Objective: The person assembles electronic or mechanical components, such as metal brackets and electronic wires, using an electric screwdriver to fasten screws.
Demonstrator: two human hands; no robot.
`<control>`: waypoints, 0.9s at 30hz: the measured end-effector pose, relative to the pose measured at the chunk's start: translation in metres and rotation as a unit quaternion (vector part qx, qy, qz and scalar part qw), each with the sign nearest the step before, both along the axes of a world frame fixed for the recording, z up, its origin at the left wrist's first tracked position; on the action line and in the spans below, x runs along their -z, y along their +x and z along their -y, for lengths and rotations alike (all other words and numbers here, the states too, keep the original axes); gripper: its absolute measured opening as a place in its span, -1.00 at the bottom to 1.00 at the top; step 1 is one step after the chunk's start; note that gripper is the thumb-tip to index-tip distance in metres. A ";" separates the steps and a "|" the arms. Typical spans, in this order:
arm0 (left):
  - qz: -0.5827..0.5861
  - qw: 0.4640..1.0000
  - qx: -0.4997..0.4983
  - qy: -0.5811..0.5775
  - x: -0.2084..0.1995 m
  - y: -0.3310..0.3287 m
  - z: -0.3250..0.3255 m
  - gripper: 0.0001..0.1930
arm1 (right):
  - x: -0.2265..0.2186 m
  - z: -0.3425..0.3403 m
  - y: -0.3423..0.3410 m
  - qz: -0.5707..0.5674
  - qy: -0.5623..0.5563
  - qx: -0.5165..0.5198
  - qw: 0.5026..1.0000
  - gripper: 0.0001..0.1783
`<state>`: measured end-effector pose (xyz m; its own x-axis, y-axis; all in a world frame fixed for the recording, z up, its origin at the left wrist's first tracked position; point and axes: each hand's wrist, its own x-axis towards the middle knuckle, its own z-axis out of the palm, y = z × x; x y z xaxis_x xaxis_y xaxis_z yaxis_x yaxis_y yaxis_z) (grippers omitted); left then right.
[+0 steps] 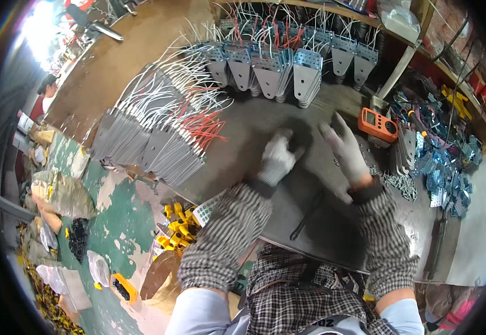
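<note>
On the counter point(226, 176), plates point(145, 148) lie left, brackets point(308, 78) behind, and a meter point(388, 134) and screws point(403, 185) right

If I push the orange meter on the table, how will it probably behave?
The orange meter is likely stiff, judging by its boxy casing. It would probably slide rather than roll, because it seems to lie face up.

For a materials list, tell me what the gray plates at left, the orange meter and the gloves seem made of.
Gray plates: probably sheet metal, dull finish; thin, flat and straight-edged.
Orange meter: likely hard plastic, smooth; coloured casing with rounded corners.
Gloves: apparently knitted fabric, matte; ribbed cuff on the left one, fibre unclear.
</note>
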<state>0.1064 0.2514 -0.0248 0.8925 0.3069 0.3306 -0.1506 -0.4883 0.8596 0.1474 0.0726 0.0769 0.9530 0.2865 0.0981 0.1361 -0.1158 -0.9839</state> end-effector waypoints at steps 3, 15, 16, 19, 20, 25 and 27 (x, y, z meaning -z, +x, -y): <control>0.101 0.976 0.044 0.186 -0.108 -0.080 -0.011 -0.61 | 0.010 0.078 -0.050 0.003 0.012 0.003 1.000 -0.13; 0.006 0.873 -0.387 0.295 -0.153 -0.159 -0.176 -0.59 | 0.029 0.196 -0.157 0.074 -0.091 0.103 0.988 -0.38; 0.108 0.898 -0.385 0.184 -0.125 -0.174 -0.257 -0.59 | 0.028 0.213 -0.153 0.055 -0.050 0.149 0.986 -0.42; 0.005 0.983 -0.174 0.053 -0.126 -0.159 -0.177 -0.58 | 0.023 0.300 -0.118 0.123 -0.185 0.324 0.920 -0.51; -0.010 0.966 -0.056 -0.252 -0.131 -0.138 -0.114 -0.57 | 0.036 0.340 -0.101 0.118 -0.279 0.417 0.857 -0.52; -0.127 0.520 0.314 -0.784 -0.103 -0.103 0.128 -0.39 | 0.030 0.395 -0.046 0.009 -0.556 0.417 0.719 -0.40; -0.207 0.475 0.311 -0.796 -0.087 -0.104 0.174 -0.42 | 0.032 0.399 -0.049 0.021 -0.553 0.432 0.712 -0.40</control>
